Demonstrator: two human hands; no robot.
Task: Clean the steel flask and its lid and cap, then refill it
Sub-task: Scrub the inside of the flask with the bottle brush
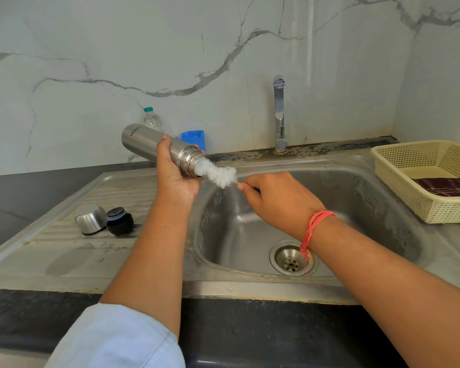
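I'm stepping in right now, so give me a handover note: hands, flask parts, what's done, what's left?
Left hand grips the flask, tilted, mouth toward the sink.
Right hand pinches the brush handle; the bristles are partly in the mouth.
Cap and lid lie side by side on the drainboard.
Done: flask opened, brush at work.
Left: rinse, clean lid and cap, refill.

The only lettering I can make out is a dark brand word near the base of the steel flask (144,139), turned upside down, readable only as ending "TON".
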